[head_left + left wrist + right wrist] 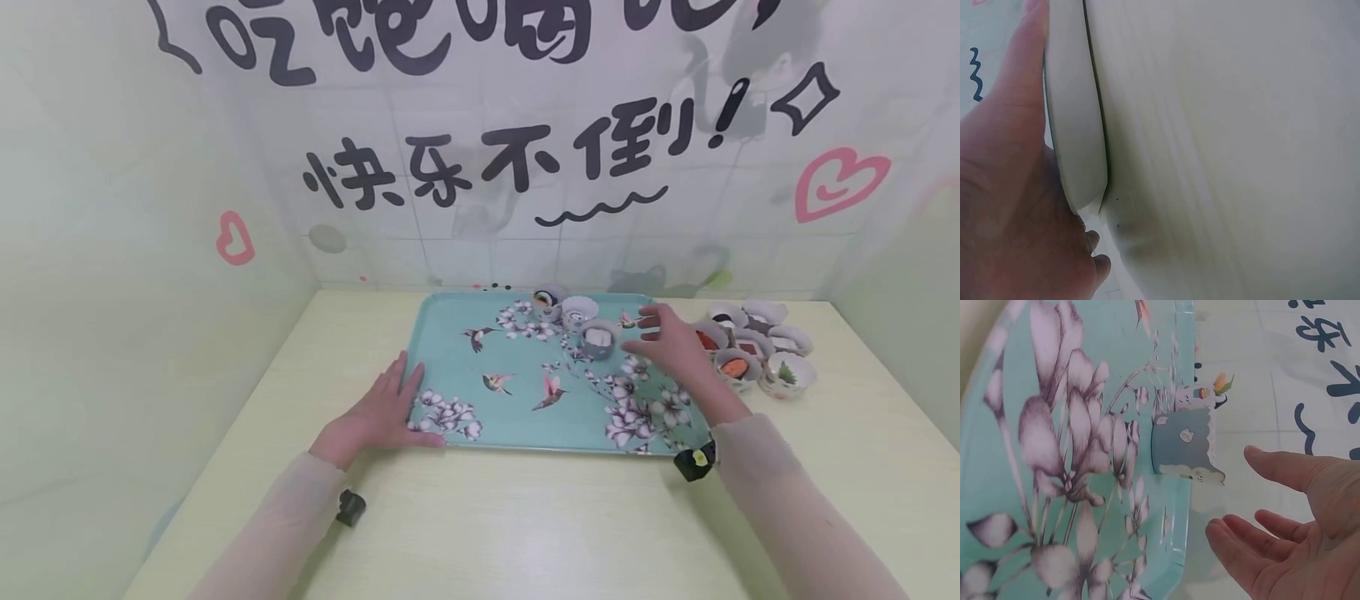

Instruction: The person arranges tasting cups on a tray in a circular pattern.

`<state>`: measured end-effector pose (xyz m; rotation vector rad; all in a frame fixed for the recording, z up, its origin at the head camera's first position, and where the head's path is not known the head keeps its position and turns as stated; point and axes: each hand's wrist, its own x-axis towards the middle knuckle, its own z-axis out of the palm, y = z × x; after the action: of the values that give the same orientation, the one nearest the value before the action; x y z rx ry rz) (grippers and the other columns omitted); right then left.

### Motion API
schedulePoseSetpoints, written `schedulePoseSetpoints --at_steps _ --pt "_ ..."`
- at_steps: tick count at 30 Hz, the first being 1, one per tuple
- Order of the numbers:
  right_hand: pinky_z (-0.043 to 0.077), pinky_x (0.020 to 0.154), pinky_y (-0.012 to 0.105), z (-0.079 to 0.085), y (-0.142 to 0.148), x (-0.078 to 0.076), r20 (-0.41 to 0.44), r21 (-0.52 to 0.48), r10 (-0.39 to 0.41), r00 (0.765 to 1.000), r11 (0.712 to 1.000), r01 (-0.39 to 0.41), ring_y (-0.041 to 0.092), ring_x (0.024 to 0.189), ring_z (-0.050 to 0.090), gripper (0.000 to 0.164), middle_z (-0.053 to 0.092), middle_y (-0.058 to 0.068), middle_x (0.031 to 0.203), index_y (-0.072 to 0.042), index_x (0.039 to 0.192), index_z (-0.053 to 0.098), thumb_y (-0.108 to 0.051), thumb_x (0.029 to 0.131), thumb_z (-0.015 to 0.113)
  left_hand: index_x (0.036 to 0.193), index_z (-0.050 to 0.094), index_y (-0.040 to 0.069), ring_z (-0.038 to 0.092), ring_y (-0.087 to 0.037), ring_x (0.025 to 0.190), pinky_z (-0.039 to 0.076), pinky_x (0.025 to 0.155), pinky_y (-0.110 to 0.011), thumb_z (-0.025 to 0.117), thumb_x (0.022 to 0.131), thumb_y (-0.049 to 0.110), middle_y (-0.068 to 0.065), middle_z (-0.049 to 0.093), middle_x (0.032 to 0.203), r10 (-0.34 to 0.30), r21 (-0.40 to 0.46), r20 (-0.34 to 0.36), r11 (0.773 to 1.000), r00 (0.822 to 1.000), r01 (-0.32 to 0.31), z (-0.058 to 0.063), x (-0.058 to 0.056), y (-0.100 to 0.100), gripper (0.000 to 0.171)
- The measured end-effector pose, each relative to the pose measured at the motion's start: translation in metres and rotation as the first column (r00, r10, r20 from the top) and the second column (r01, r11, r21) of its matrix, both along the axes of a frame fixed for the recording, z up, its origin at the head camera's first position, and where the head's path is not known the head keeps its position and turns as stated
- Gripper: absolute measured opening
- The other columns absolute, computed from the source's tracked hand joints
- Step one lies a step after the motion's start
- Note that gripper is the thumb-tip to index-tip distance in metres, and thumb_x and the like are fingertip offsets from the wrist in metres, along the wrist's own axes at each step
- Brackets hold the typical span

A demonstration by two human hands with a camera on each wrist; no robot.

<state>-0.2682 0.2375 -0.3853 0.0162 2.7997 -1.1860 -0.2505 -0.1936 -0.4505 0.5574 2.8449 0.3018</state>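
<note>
A light blue tray printed with flowers and birds lies on the table. My left hand rests at its front left corner, fingers straight along the left side and thumb along the front edge. Three small paper cups stand at the tray's back: a grey cup with white pieces inside, a white cup, and a cup with dark and orange contents. Just right of the grey cup is my right hand, fingers apart and holding nothing. The right wrist view shows a gap between this hand and the grey cup.
Several more paper cups stand clustered on the table right of the tray, including one with an orange piece and one with a green leaf. Behind the pale table rises a wall covering with black lettering.
</note>
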Motion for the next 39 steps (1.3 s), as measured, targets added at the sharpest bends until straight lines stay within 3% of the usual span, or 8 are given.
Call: schedulePoseSetpoints --at_steps 9,34,37,39 --pt "0.047 0.104 0.059 0.004 0.019 0.014 -0.017 -0.012 0.001 1.000 1.000 -0.001 0.050 0.135 0.042 0.075 0.039 0.035 0.147 0.008 0.151 0.026 -0.029 0.097 0.065 0.159 0.009 0.001 0.005 -0.048 0.153 0.019 0.124 -0.060 0.071 0.072 0.075 -0.029 -0.006 0.165 -0.002 0.003 0.005 1.000 1.000 0.002 0.000 0.001 0.001 0.130" --pt "0.045 0.100 0.063 -0.001 0.099 0.046 -0.101 0.052 -0.133 0.986 0.989 0.139 0.054 0.130 0.046 0.081 0.045 0.037 0.141 0.011 0.148 0.029 -0.041 0.096 0.064 0.160 0.004 0.005 0.000 -0.045 0.154 0.014 0.126 -0.056 0.066 0.070 0.082 -0.025 -0.012 0.166 -0.007 0.001 0.028 1.000 1.000 0.007 -0.003 -0.002 -0.002 0.134" --pt "0.048 0.096 0.061 0.000 0.105 0.048 -0.107 0.083 -0.148 0.983 0.984 0.158 0.054 0.129 0.047 0.081 0.048 0.036 0.139 0.010 0.147 0.031 -0.045 0.096 0.064 0.160 0.005 0.004 0.001 -0.046 0.154 0.015 0.125 -0.058 0.068 0.070 0.080 -0.026 -0.011 0.165 -0.007 0.002 0.030 1.000 1.000 0.007 -0.003 -0.002 -0.001 0.134" --pt "0.056 0.090 0.044 0.001 0.109 0.050 -0.108 0.096 -0.159 0.981 0.981 0.170 0.053 0.128 0.049 0.083 0.049 0.035 0.138 0.010 0.146 0.032 -0.046 0.095 0.064 0.160 0.006 0.003 0.001 -0.047 0.154 0.016 0.125 -0.058 0.069 0.070 0.079 -0.027 -0.010 0.165 -0.001 0.004 0.034 1.000 0.999 0.001 -0.001 -0.001 -0.001 0.133"
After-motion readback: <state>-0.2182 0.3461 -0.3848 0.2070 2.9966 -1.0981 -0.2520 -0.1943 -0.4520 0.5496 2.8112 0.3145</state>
